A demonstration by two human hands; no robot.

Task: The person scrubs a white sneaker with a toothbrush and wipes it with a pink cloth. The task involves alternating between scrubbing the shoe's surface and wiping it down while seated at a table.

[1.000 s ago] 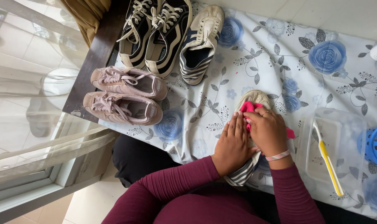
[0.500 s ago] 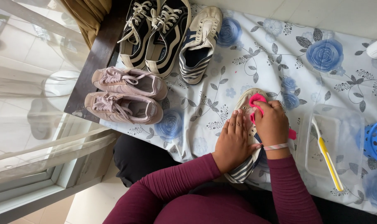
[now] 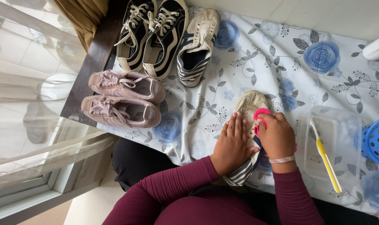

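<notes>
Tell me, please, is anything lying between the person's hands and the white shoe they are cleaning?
Nothing visible does. The left hand rests flat on the white shoe, and the right hand presses a pink cloth against it. The other shoes stand apart.

Hands hide most of the striped shoe (image 3: 248, 109).

sleeves: maroon, ribbed | right hand (image 3: 277, 139): pink-white wristband | trousers: black
</notes>
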